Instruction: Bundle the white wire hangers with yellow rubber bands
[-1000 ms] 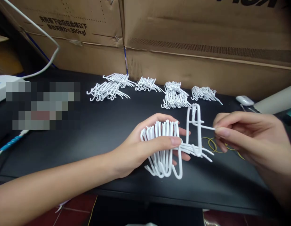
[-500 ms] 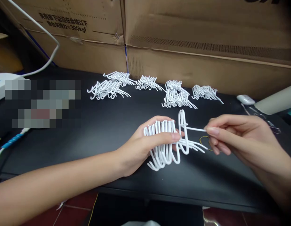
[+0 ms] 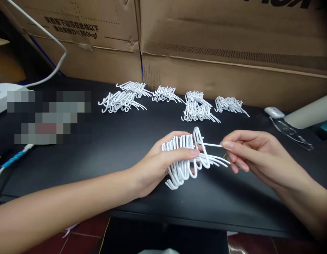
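My left hand (image 3: pixel 155 167) is closed around a bundle of white wire hooks (image 3: pixel 182 171), its thumb across the front. The hooks lie nested side by side, with curved ends down and long stems fanning to the right. Between thumb and fingertips, my right hand (image 3: pixel 248 150) pinches the straight stem of a single white hook (image 3: pixel 213 145). That hook's bent part is tilted and overlaps the right end of the bundle. Something thin and yellow shows partly behind my right fingers; most of it is hidden.
Several piles of white hooks (image 3: pixel 121 100) lie along the back of the black table (image 3: pixel 105 141). Cardboard boxes (image 3: pixel 232 74) stand behind them. Glasses (image 3: pixel 290 133) lie at the right near a pale tube (image 3: pixel 308 113). A white cable (image 3: pixel 61 58) and a power strip (image 3: pixel 5 95) are at the left.
My right hand has moved left with the single hook, bringing it closer against the bundle's right end. The hook is now tilted more. My left hand has barely moved.
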`<state>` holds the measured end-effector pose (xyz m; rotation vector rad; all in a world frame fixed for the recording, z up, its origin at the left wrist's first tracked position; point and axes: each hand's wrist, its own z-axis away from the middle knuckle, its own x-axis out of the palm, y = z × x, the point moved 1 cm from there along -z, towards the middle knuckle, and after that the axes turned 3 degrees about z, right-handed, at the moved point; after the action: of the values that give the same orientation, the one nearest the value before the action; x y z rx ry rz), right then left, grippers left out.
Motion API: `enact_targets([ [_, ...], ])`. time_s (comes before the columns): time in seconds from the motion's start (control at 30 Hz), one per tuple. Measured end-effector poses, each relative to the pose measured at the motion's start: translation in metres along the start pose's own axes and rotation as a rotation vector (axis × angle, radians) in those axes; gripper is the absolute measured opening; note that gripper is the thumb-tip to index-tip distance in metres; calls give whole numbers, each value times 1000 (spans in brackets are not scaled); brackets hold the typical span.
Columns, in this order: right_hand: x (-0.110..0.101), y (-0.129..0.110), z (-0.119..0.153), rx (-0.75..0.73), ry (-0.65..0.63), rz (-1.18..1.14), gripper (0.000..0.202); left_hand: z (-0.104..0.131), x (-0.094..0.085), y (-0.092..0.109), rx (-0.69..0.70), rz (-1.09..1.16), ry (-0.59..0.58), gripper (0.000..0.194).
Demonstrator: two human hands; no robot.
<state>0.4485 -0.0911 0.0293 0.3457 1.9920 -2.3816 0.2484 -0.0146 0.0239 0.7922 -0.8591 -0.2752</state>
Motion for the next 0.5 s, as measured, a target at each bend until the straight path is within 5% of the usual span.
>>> enact_targets([
  [0.5, 5, -4, 5, -25, 7, 138, 21, 1, 0, 0, 16, 33, 12, 51],
])
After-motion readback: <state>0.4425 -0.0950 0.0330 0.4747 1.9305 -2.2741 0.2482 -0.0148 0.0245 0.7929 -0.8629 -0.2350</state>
